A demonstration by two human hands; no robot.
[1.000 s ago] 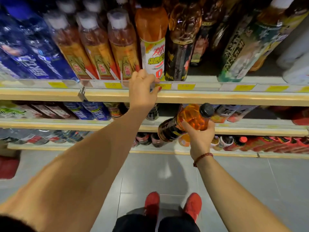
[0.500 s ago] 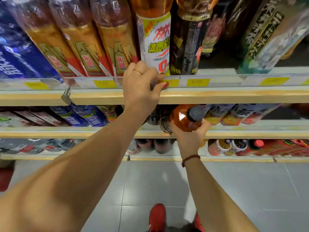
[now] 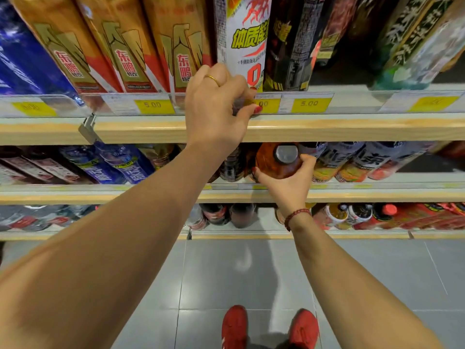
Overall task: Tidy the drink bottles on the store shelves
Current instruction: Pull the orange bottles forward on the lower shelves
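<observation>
Orange bottle (image 3: 270,170): one, dark cap (image 3: 286,153) facing the camera, at the front of the middle shelf (image 3: 377,195), tucked under the top shelf's lip.
Right hand (image 3: 289,183): clamped on the orange bottle from below, thumb on its left side and fingers (image 3: 307,159) wrapped round its right side. One red bead bracelet (image 3: 294,216) on that wrist.
Beside the orange bottle: dark bottles touching it on the left, and a row of dark-labelled bottles (image 3: 352,162) on its right. Too blurred to count either.
Left hand (image 3: 216,107): above and left of the orange bottle, at the price rail (image 3: 352,103) of the top shelf (image 3: 352,129). Its fingers are curled, with the thumb tip on a yellow tag. There's something dark under the fingers, and I cannot tell whether the hand grips it or only the rail. One gold ring (image 3: 212,79).
Above the orange bottle, standing on the top shelf:
- 1 white-labelled bottle (image 3: 245,41), almost directly over it
- 1 black-labelled bottle (image 3: 289,46), just right of the white one
- 3 gold-and-red-labelled bottles (image 3: 125,54), up and left of it
- blue bottles (image 3: 22,61) further left, cut off by the frame edge

Yellow price tags (image 3: 309,103): 5 on that rail. Two clearly read 5.00, and one is half under the thumb.
Below the orange bottle: a third shelf (image 3: 352,235) with more bottles, then a grey tile floor (image 3: 251,273) and 2 red shoes (image 3: 234,326).
</observation>
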